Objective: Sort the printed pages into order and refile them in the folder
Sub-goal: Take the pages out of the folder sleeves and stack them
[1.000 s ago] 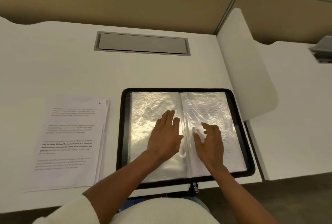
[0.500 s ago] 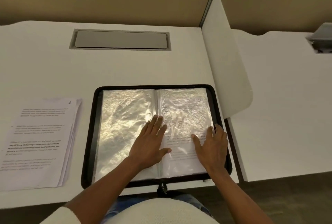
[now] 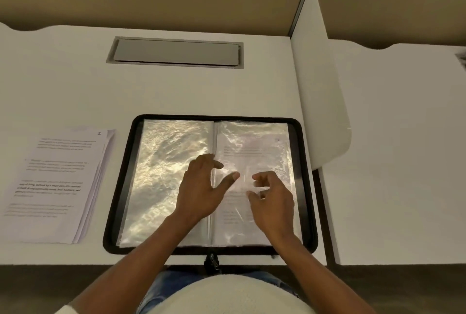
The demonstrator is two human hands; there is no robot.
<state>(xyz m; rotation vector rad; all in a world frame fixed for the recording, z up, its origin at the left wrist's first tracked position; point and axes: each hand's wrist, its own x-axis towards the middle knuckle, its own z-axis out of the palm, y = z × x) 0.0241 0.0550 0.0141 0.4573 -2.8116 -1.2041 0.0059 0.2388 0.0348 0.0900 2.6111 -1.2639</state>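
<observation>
A black zip folder (image 3: 121,187) lies open on the white desk in front of me, with shiny clear sleeves on both sides. The right sleeve (image 3: 254,147) holds a printed page; the left sleeve (image 3: 164,175) looks empty. My left hand (image 3: 201,187) rests over the folder's spine, thumb stretched onto the right sleeve. My right hand (image 3: 272,197) hovers over the right sleeve with fingers loosely curled, holding nothing. A stack of printed pages (image 3: 55,182) lies left of the folder, its top sheet marked "2".
A grey cable hatch (image 3: 176,52) is set into the desk behind the folder. A white divider panel (image 3: 320,86) stands at the right, with another desk beyond it. The desk's front edge runs just below the folder.
My right hand has lifted from the folder's right edge and moved toward the middle, fingers curling. My left hand has shifted up along the spine. The view has moved slightly.
</observation>
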